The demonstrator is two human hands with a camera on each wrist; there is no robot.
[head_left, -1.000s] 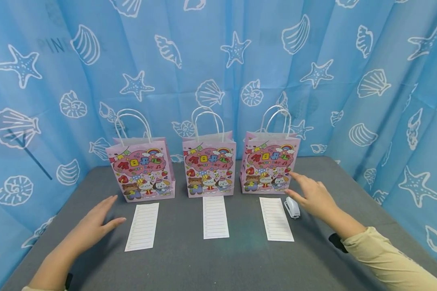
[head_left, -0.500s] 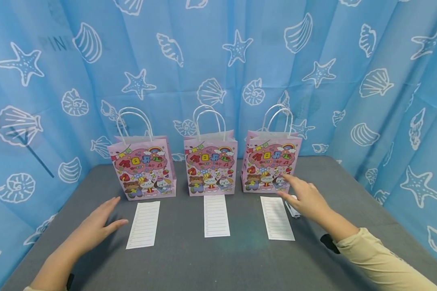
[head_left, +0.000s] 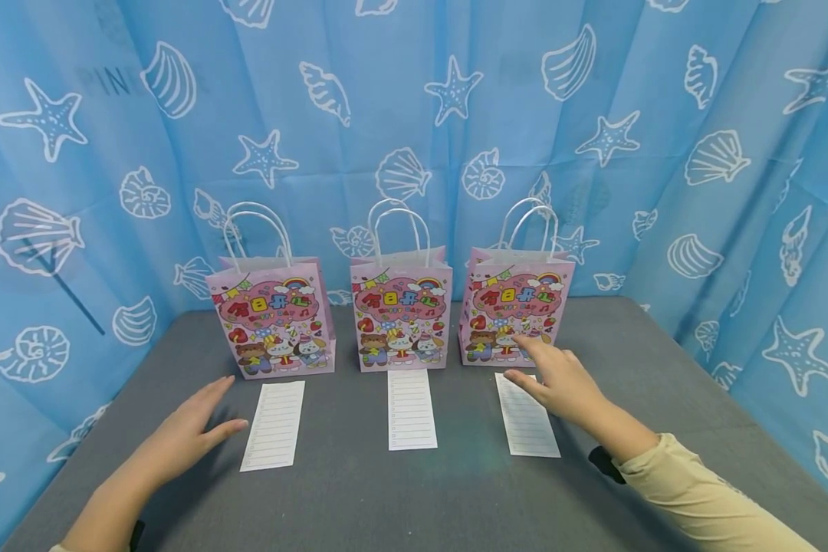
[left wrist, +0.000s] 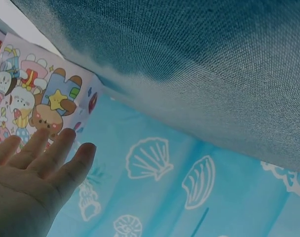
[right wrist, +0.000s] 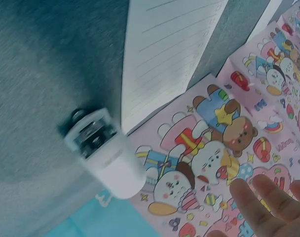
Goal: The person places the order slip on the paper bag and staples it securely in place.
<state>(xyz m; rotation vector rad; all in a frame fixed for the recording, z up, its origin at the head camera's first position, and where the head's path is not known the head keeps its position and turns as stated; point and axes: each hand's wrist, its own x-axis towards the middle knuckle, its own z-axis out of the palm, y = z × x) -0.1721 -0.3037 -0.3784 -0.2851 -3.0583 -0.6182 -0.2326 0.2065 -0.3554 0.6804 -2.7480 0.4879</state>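
Left hand (head_left: pixel 188 429) is held spread, fingers straight, thumb set apart; right hand (head_left: pixel 559 383) is held likewise, fingers extended toward the bag ahead. Contact with table (head_left: pixel 455 506) can't be told for either. Left bag (head_left: pixel 272 318) is stood upright just ahead and to the right of the left fingertips; left slip (head_left: pixel 274 425) is laid flat just right of the left thumb, ruled lines up. Right bag (head_left: pixel 514 299) is stood just ahead of the right hand, its lower front partly covered by the fingertips in the head view; whether it's touched can't be told. Right slip (head_left: pixel 527 425) is laid below and left of the right hand, upper part overlapped by the thumb in that view. Small white device (right wrist: pixel 108 158), stapler-like, is hidden behind the right hand from the head camera; in the right wrist view it's seen just beside the right slip's edge and near the right bag's base, apart from the fingers. Between the hands, farther out, middle bag (head_left: pixel 402 314) is stood, with middle slip (head_left: pixel 412 410) laid in front of it. Blue shell-print curtain (head_left: pixel 359 115) is hung beyond all three bags.
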